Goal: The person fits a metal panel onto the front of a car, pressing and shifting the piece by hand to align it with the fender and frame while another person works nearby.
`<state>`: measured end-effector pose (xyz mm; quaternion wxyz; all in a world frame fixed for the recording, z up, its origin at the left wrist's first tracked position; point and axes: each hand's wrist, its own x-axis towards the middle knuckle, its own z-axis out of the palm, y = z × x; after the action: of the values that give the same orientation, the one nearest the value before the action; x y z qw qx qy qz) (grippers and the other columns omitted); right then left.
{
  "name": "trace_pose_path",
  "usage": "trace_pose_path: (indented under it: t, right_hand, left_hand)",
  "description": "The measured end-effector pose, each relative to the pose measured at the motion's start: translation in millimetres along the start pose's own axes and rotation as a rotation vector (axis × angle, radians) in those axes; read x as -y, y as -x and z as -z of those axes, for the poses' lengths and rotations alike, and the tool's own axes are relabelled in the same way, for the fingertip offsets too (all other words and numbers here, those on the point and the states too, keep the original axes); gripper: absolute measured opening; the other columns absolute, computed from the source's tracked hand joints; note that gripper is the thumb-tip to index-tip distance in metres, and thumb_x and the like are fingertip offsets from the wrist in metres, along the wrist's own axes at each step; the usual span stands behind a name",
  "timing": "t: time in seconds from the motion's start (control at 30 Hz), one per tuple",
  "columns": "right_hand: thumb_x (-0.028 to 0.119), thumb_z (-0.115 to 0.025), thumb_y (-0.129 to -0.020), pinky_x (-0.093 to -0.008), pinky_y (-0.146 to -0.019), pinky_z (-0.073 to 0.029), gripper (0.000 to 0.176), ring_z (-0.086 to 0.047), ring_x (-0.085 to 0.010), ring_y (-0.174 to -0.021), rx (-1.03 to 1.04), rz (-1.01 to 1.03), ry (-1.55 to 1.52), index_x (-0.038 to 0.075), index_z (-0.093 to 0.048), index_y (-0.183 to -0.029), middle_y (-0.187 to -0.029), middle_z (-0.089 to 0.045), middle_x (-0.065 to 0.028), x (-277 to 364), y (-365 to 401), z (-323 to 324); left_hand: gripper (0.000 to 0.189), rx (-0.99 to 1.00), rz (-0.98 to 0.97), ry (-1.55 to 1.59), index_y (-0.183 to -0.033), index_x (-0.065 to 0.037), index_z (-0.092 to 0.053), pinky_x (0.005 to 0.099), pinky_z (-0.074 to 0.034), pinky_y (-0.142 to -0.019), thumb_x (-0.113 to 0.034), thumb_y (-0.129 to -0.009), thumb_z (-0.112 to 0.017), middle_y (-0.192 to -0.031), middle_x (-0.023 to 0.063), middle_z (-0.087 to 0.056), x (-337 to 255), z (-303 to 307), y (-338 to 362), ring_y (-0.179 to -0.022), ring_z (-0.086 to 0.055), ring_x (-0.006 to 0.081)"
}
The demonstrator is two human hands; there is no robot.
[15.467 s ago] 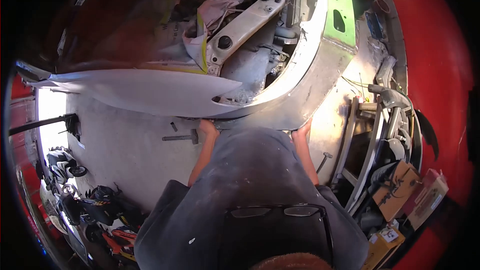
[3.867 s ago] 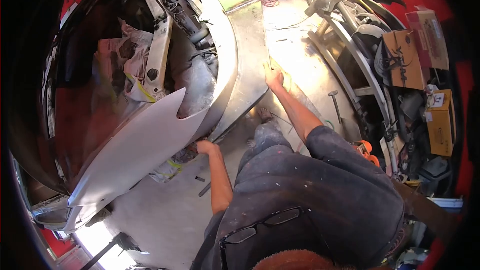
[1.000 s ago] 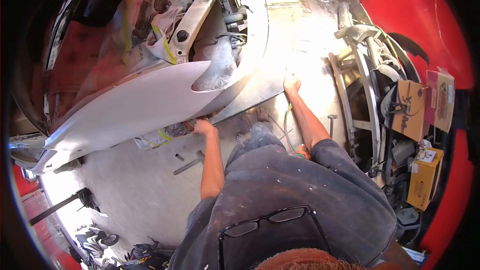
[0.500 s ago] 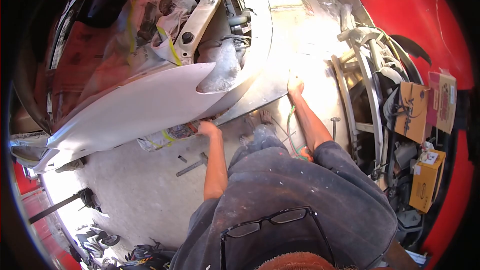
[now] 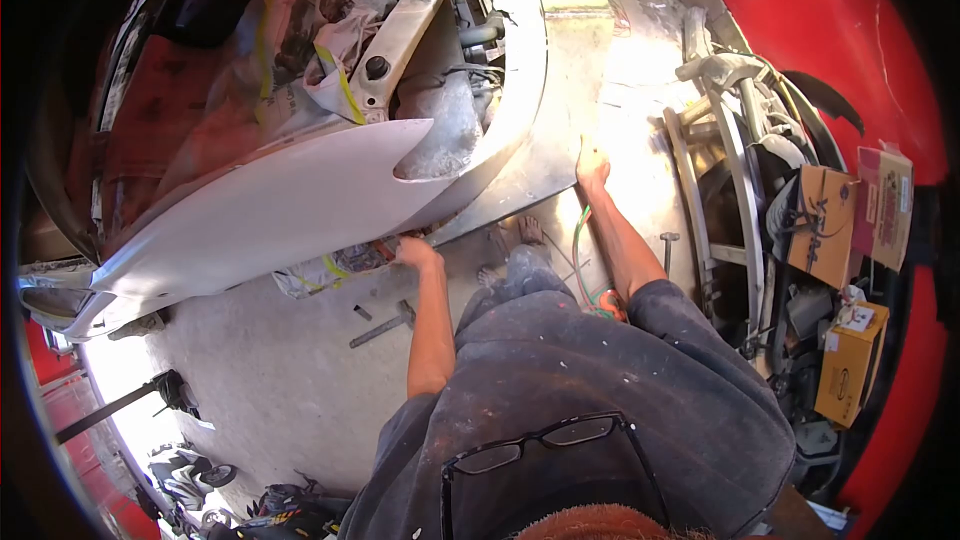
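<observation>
A flat grey panel (image 5: 530, 172) with a dark lower edge runs below and beside the pale, unpainted car bumper (image 5: 290, 205). My right hand (image 5: 592, 166) is closed round the panel's right edge, its fingers partly lost in glare. At the panel's lower left end, my left hand (image 5: 418, 253) is closed on the edge, close under the bumper. The fingertips of that hand are hidden behind the edge. Above the bumper, the car's open front shows a metal bracket (image 5: 405, 40) and plastic masking sheet (image 5: 325, 30).
A T-shaped metal tool (image 5: 383, 329) lies on the concrete floor (image 5: 270, 370). Green hose (image 5: 579, 240) trails beside my right forearm. To the right are metal frame parts (image 5: 735, 180), cardboard boxes (image 5: 823, 225) and a red car panel (image 5: 820, 10). A motorcycle (image 5: 190, 475) stands lower left.
Both hands keep their hold on the panel. The panel's upper part looks less washed out by light, and the view has shifted very slightly.
</observation>
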<state>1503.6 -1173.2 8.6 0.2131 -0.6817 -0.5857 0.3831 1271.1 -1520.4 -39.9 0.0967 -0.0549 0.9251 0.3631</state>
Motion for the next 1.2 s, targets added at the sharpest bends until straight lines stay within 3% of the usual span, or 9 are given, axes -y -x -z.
trace_pose_path:
  t: [0.17, 0.3, 0.33, 0.37, 0.43, 0.5, 0.6, 0.9, 1.2]
  right_hand:
    - [0.055, -0.057, -0.095, -0.0497, -0.092, -0.049, 0.053, -0.066, -0.0433, -0.103, -0.039, 0.000, 0.021, 0.011, -0.071, -0.120, -0.107, -0.072, -0.0228, 0, 1, -2]
    - [0.057, -0.055, -0.094, -0.0498, -0.092, -0.048, 0.054, -0.066, -0.0435, -0.104, -0.022, -0.001, 0.042, 0.011, -0.071, -0.117, -0.107, -0.072, -0.0229, -6, -5, -6]
    - [0.058, -0.055, -0.094, -0.0497, -0.092, -0.048, 0.055, -0.066, -0.0435, -0.103, -0.014, -0.011, 0.048, 0.010, -0.072, -0.115, -0.106, -0.072, -0.0229, 0, 1, -1]
    - [0.059, -0.055, -0.094, -0.0499, -0.090, -0.049, 0.056, -0.067, -0.0437, -0.101, -0.025, -0.023, 0.030, 0.009, -0.073, -0.112, -0.103, -0.072, -0.0236, 14, 14, 9]
    - [0.060, -0.055, -0.094, -0.0503, -0.087, -0.049, 0.059, -0.068, -0.0439, -0.097, -0.049, -0.023, 0.038, 0.006, -0.074, -0.106, -0.097, -0.072, -0.0246, 21, 19, 9]
    - [0.060, -0.056, -0.093, -0.0508, -0.085, -0.050, 0.060, -0.068, -0.0440, -0.092, -0.072, -0.013, 0.095, 0.004, -0.074, -0.102, -0.092, -0.072, -0.0254, 6, 5, 1]
    - [0.061, -0.058, -0.092, -0.0510, -0.083, -0.050, 0.061, -0.069, -0.0438, -0.090, -0.057, 0.067, 0.142, 0.003, -0.074, -0.101, -0.091, -0.072, -0.0264, -35, -21, -22]
    - [0.058, -0.058, -0.093, -0.0510, -0.083, -0.051, 0.052, -0.069, -0.0422, -0.094, -0.052, 0.034, 0.070, 0.014, -0.073, -0.117, -0.097, -0.073, -0.0222, -4, 2, -2]
    - [0.062, -0.059, -0.091, -0.0512, -0.087, -0.050, 0.058, -0.068, -0.0440, -0.098, -0.031, -0.058, 0.045, 0.009, -0.076, -0.109, -0.100, -0.073, -0.0246, -4, -1, -2]
  left_hand:
    - [0.019, -0.002, 0.162, 0.460, -0.095, -0.004, -0.062, 0.0325, -0.048, -0.066, -0.007, -0.099, -0.044, -0.083, 0.0042, -0.064, 19, -17, -16, -0.075, -0.061, 0.0166]
    - [0.018, 0.052, 0.064, 0.362, -0.090, -0.004, -0.063, 0.0319, -0.048, -0.065, -0.007, -0.099, -0.048, -0.082, 0.0036, -0.065, 6, -6, -5, -0.075, -0.062, 0.0158]
    - [0.016, -0.029, 0.145, 0.536, -0.090, -0.007, -0.065, 0.0317, -0.049, -0.066, -0.009, -0.097, -0.052, -0.084, 0.0025, -0.067, 4, -6, -4, -0.078, -0.065, 0.0162]
    - [0.013, 0.059, -0.033, -0.314, -0.093, -0.010, -0.067, 0.0313, -0.050, -0.069, -0.011, -0.096, -0.054, -0.087, 0.0013, -0.070, 10, -6, -11, -0.082, -0.067, 0.0171]
    - [0.011, -0.094, -0.085, -0.104, -0.100, -0.011, -0.066, 0.0300, -0.051, -0.070, -0.012, -0.096, -0.055, -0.087, -0.0002, -0.071, 60, -40, -37, -0.085, -0.069, 0.0174]
    - [0.012, -0.027, -0.003, 0.044, -0.100, -0.008, -0.066, 0.0288, -0.051, -0.069, -0.010, -0.096, -0.055, -0.086, -0.0005, -0.070, 28, -18, -19, -0.083, -0.068, 0.0163]
    - [0.014, 0.005, 0.129, 0.655, -0.100, -0.005, -0.065, 0.0276, -0.050, -0.067, -0.007, -0.096, -0.052, -0.084, 0.0006, -0.069, -12, 7, 5, -0.078, -0.066, 0.0146]
    - [0.019, -0.104, 0.279, 1.036, -0.097, 0.000, -0.065, 0.0293, -0.047, -0.060, -0.001, -0.097, -0.046, -0.082, 0.0031, -0.066, -79, 40, 39, -0.068, -0.059, 0.0154]
    - [0.019, -0.055, 0.197, 0.759, -0.090, 0.001, -0.065, 0.0303, -0.049, -0.059, 0.003, -0.094, -0.047, -0.083, 0.0058, -0.068, -56, 33, 29, -0.069, -0.061, 0.0155]
